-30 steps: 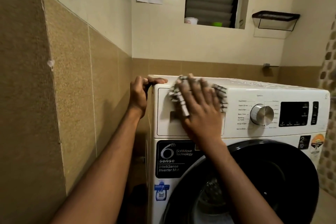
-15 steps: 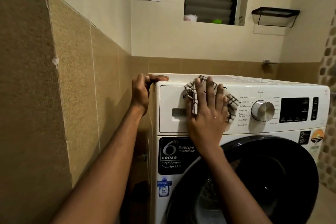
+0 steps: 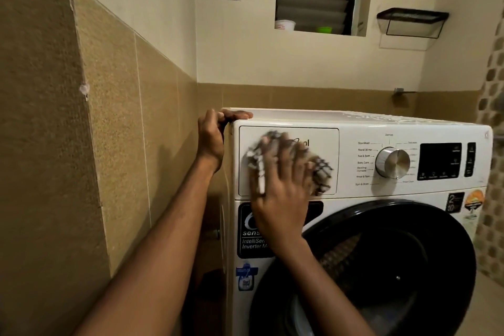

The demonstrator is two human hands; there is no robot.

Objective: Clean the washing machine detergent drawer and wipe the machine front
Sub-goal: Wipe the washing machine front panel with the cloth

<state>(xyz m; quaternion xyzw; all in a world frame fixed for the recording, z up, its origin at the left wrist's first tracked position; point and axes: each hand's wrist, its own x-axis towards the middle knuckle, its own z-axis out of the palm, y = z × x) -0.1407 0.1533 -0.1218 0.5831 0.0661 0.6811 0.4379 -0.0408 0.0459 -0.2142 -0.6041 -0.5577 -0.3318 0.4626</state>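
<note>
My right hand (image 3: 281, 194), fingers flat, presses the soft, limp cloth (image 3: 320, 172), best held under the palm, against the drawer (image 3: 323, 135) while my left hand (image 3: 211, 142) grips the machine (image 3: 354, 196) by its top-left corner.

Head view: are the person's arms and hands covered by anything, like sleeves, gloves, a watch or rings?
No. The left forearm and right forearm are bare to the frame edge, no sleeve showing. The left hand and right hand are gloveless, with no watch or band at either wrist. Rings: too blurred to tell.
</note>
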